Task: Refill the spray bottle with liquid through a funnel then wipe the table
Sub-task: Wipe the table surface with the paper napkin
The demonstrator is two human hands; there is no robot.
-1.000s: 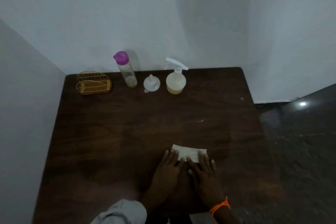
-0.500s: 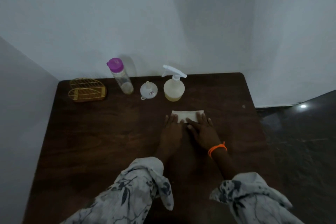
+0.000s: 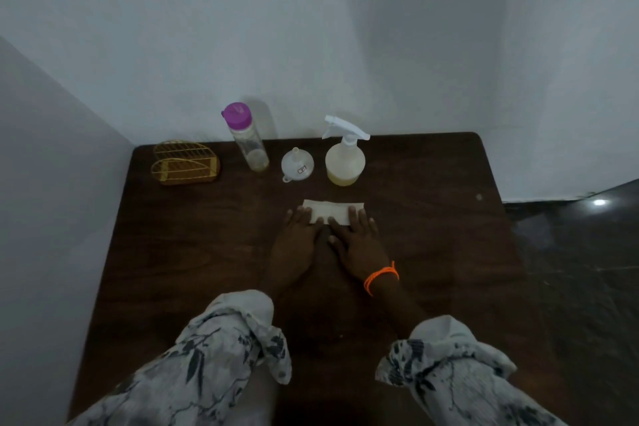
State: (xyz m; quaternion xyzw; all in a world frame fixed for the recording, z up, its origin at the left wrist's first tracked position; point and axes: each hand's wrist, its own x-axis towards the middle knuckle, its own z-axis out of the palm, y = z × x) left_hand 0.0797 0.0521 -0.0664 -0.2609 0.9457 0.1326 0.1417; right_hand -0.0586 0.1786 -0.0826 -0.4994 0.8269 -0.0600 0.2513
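A folded white cloth [image 3: 333,210] lies flat on the dark wooden table [image 3: 193,252], just in front of the spray bottle. My left hand [image 3: 297,242] and my right hand [image 3: 359,240] both press flat on its near edge, fingers spread. The spray bottle [image 3: 345,157] with a white trigger head stands at the back, pale yellow liquid in its lower part. A white funnel [image 3: 297,164] rests upside down to its left. Further left stands a clear bottle [image 3: 246,142] with a purple cap, a little liquid at its bottom.
A yellow wire holder [image 3: 186,162] sits at the table's back left corner. White walls close off the back and left. The table's right edge borders a dark floor [image 3: 581,270].
Both hands have pushed the cloth away from me across the table, from near the front edge to just in front of the spray bottle.
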